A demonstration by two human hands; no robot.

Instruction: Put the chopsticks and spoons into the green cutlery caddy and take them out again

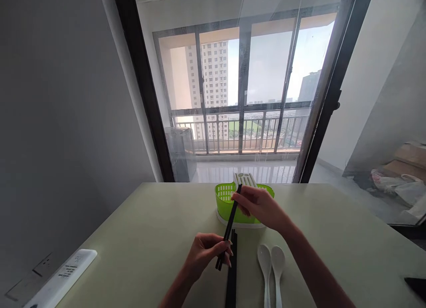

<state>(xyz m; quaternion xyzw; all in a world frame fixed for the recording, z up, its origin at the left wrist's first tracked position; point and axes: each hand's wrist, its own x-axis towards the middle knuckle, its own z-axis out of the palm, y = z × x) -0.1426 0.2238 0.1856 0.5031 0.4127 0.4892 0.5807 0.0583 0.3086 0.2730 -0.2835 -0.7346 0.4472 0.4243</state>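
Note:
A pair of black chopsticks [231,219] slants between my two hands above the table. My left hand [208,254] pinches the lower end, and my right hand [254,201] grips the upper end. Beneath them, more black chopsticks [232,272] lie on the tabletop, pointing away from me. Just behind my right hand stands a green utensil basket [223,206] with slotted sides and a white base; the hand partly hides it. Two white spoons [264,259] rest side by side to the right of the lying chopsticks, bowls facing away.
The pale table [159,223] reaches to a glass door with a dark frame [146,81]. A white power strip [71,270] lies along the left edge. A dark object [416,285] sits at the right edge. Bags [399,186] are on the floor at right.

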